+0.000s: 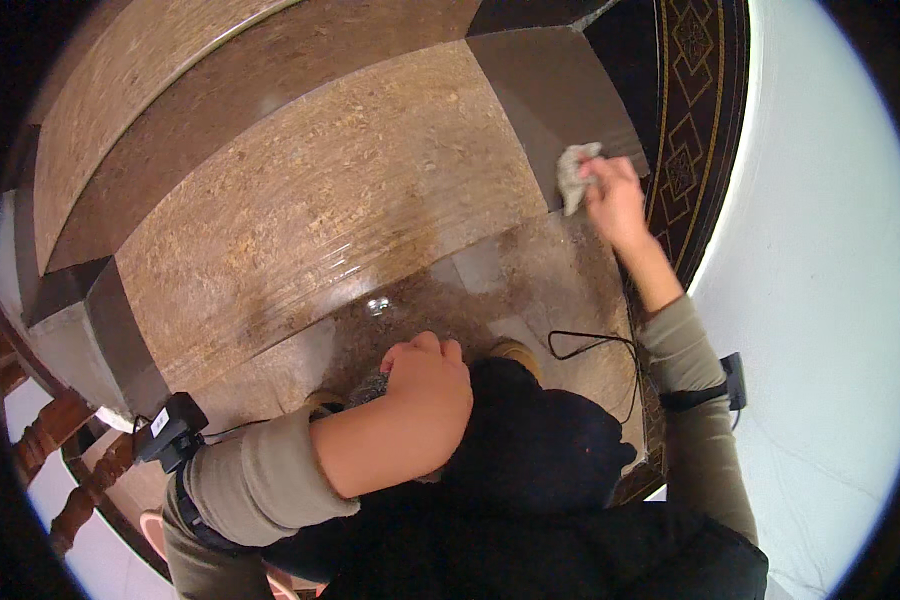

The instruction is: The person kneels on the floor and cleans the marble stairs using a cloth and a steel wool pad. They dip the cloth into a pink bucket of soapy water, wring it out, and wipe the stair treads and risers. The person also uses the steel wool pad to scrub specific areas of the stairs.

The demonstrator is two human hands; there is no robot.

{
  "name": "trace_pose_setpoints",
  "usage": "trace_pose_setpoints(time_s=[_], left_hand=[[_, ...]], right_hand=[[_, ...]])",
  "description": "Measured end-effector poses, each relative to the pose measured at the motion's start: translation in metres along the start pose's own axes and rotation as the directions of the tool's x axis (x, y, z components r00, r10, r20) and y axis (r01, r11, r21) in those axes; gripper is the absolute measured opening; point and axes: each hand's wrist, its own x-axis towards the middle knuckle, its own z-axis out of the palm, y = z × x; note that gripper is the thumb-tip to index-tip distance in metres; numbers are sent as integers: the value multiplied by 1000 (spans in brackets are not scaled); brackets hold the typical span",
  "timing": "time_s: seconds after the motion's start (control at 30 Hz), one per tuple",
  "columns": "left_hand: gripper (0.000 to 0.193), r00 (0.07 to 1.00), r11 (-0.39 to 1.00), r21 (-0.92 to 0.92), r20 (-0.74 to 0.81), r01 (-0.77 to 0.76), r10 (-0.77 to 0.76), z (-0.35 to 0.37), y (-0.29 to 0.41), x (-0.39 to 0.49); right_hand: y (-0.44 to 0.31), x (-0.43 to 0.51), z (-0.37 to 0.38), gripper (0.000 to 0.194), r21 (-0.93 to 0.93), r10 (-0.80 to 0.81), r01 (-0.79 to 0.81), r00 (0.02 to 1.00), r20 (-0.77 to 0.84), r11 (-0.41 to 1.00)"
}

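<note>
My right hand [616, 191] pinches a crumpled, pale grey cloth [572, 180] between the fingertips. The cloth rests against the dark grey tile [566, 97] at the right end of a stair step, near the wall. My left hand [426, 356] hangs in front of my bent knees with its fingers curled and the back of the hand towards me. Its palm is hidden, so I cannot see whether anything is in it. Mottled brown tile [360, 180] covers the middle of the step before me, with wet-looking shine along its front edge.
A patterned dark border [682, 165] runs along the white wall [810, 300] at right. A black cable [592, 335] loops over the lower step beside my shoe [519, 354]. Wooden balusters [82, 502] stand at left. A pink rim [150, 529] shows behind my left arm.
</note>
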Motion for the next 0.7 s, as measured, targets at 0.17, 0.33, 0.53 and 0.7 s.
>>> trace_pose_setpoints(time_s=[0.17,0.33,0.53,0.7], left_hand=[[29,999,1000,15,-35,-4,4,0,8,-1],[29,999,998,30,-25,48,-47,2,2,-5],[32,1000,999,49,-3,-5,5,-2,7,-2],[33,999,998,44,21,42,-43,-3,1,-2]], right_hand=[[-50,-22,-11,24,43,-185,180,969,162,983],[-44,-20,-24,43,-38,-122,142,939,323,989],[-45,-19,-7,45,7,-239,243,951,197,970],[-47,-24,-19,50,-7,-129,143,916,379,990]])
